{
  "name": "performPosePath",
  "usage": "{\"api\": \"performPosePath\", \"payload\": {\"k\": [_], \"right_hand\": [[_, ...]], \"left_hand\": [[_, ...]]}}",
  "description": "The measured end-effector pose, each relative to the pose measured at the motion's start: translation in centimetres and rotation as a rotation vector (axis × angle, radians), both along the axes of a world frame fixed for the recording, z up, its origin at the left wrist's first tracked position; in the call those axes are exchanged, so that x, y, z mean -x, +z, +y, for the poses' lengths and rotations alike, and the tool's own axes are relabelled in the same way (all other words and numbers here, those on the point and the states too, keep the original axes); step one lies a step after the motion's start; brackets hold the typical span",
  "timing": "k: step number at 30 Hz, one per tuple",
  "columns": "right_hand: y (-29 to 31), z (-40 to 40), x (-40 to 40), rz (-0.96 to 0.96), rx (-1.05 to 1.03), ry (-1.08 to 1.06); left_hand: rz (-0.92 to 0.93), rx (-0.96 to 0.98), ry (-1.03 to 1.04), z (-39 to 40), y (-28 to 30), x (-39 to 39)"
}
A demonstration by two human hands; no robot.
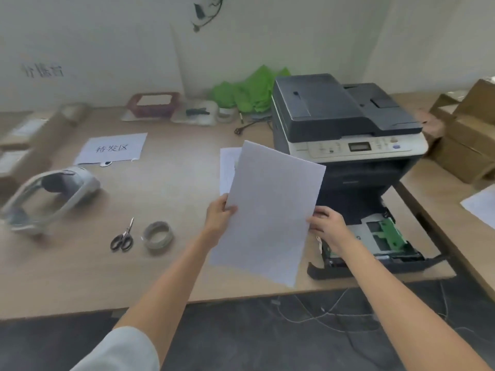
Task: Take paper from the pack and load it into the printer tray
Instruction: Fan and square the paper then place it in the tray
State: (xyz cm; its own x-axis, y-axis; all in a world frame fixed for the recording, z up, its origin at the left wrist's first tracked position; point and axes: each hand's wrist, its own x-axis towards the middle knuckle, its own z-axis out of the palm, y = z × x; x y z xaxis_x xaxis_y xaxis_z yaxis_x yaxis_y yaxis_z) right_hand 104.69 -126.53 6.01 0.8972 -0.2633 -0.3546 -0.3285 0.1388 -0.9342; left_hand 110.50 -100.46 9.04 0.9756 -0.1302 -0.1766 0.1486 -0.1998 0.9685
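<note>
Fingers of the left hand pinch the left edge of a thin stack of white paper, thumb on the face toward the camera and the other fingers hidden behind it; the right hand grips the opposite edge low on the right, knuckles toward the camera, its fingertips curled onto the sheets. The stack is held in the air, tilted with its top corner leaning away and to the left, above the desk and just to the left of the open printer tray. The tray is pulled out from the base of the printer and hangs partly past the desk edge; its green guide shows inside, and the visible part of the bed looks bare. More white sheets lie behind the held stack — whether they are the pack cannot be told. Scissors and a roll of tape lie well apart to the left. Judged stage: paper in hand, not yet loaded. Risks from here: the stack is held skewed to the tray's axis, so unless squared it could catch a corner on the guide or the tray wall; the light edge pinch may let sheets fan or slip apart; and pressing down on the overhanging tray could tip or jolt it.
</note>
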Motion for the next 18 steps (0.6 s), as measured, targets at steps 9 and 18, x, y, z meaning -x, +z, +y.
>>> {"api": "performPosePath", "payload": {"k": [9, 18], "right_hand": [[0.6, -4.5, -7.0, -0.086, 0.501, 0.200], [-1.0, -3.2, -9.4, -0.183, 0.355, 0.399]], "left_hand": [[-0.379, -0.762, -0.300, -1.0, 1.8, -5.8], [-0.275, -1.014, -0.416, -2.4, 1.3, -7.3]]}}
